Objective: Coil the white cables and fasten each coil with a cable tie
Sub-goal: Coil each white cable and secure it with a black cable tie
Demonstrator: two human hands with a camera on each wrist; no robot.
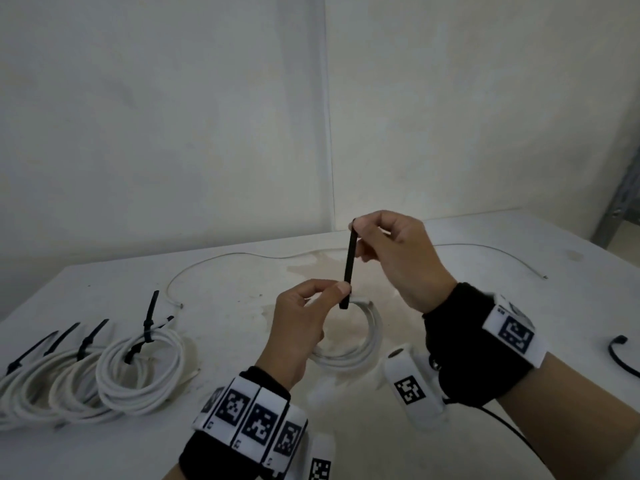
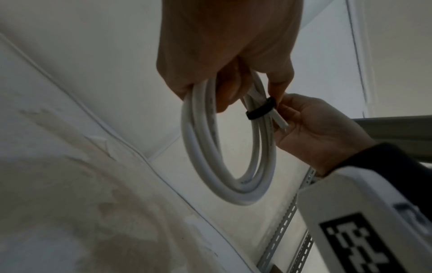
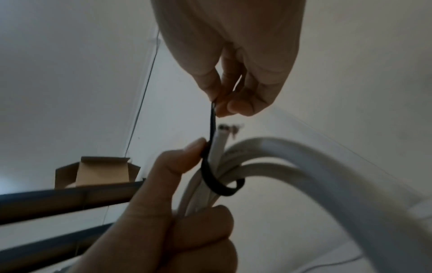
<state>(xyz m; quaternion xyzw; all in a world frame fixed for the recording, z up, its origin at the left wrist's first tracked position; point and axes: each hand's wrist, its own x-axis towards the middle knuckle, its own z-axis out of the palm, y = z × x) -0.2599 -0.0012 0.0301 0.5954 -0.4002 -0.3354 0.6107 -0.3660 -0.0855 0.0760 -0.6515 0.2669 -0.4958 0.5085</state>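
My left hand (image 1: pixel 334 291) grips a small coil of white cable (image 1: pixel 349 356) above the white table (image 1: pixel 242 341), its thumb pressing a black cable tie (image 1: pixel 349 268) against the bundle. The tie stands almost upright, and my right hand (image 1: pixel 360 233) pinches its upper end between thumb and fingertips. In the left wrist view the coil (image 2: pixel 203 147) hangs from my left hand (image 2: pixel 245 88), and the tie (image 2: pixel 259 110) rings the strands beside the right hand (image 2: pixel 315 133). The right wrist view shows the tie (image 3: pixel 211 166) looped round the coil (image 3: pixel 304 157).
Several tied coils (image 1: pixel 138 368) with black ties lie at the table's left. A loose white cable (image 1: pixel 242 254) runs along the far side. A spare black tie (image 1: pixel 620 355) lies at the right edge. A cardboard box (image 3: pixel 103 171) and a metal rack (image 2: pixel 280 230) stand nearby.
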